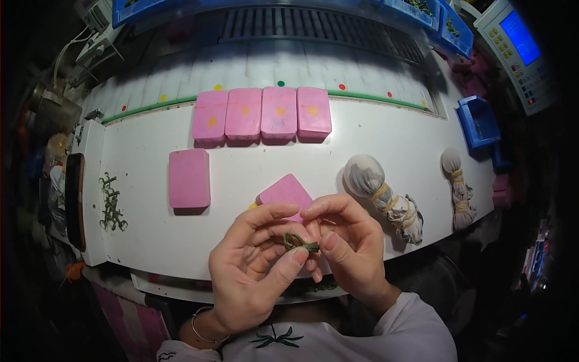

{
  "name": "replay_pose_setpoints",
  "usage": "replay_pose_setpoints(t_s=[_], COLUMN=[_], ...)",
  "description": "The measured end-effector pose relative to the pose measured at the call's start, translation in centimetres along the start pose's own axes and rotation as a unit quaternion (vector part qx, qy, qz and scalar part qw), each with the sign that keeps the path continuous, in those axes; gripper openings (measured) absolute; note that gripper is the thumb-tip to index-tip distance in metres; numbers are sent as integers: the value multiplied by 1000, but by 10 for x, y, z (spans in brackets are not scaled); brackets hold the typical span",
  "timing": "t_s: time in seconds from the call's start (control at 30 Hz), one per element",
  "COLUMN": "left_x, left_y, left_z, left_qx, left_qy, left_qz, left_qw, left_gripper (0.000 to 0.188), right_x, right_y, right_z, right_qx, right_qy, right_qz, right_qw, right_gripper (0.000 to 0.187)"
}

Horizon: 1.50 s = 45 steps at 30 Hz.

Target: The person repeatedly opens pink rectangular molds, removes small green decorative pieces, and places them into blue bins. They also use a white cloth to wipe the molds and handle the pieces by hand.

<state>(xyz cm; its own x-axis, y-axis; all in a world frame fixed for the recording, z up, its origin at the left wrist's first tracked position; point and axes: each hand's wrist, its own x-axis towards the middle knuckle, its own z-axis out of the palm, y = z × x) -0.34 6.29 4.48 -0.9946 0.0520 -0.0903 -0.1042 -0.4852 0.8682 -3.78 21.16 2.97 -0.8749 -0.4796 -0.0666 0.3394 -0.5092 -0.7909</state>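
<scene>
Close to my body, a small dark green wax ring [294, 241] with a loop and a short stem is held between both hands. My left hand [250, 265] pinches its loop side with thumb and fingers. At the stem end, my right hand [353, 247] is closed, thumb and fingertips together on the piece. Just beyond my fingers lies a pink rubber mold [286, 190], turned at an angle and partly covered by the hands. A bit of yellow shows at its left edge.
Several pink mold blocks [243, 111] stand in a row at the green strip; another block [189, 178] sits left. Green wax pieces [111, 202] lie far left. Two tied cloth pouches [368, 175] rest right, near a blue bin [479, 120]. A control panel [515, 48] stands upper right.
</scene>
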Motion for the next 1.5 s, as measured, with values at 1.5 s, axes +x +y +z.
replay_pose_setpoints(t_s=[1.5], left_x=[-6], left_y=[4], left_z=[-5], left_qx=[-15], left_qy=[74], left_qz=[-85], left_qw=[994], left_gripper=[60], right_x=[-23], right_y=[15], right_z=[15], right_qx=[-396], right_qy=[85], right_qz=[-230], right_qw=[885], right_gripper=[46])
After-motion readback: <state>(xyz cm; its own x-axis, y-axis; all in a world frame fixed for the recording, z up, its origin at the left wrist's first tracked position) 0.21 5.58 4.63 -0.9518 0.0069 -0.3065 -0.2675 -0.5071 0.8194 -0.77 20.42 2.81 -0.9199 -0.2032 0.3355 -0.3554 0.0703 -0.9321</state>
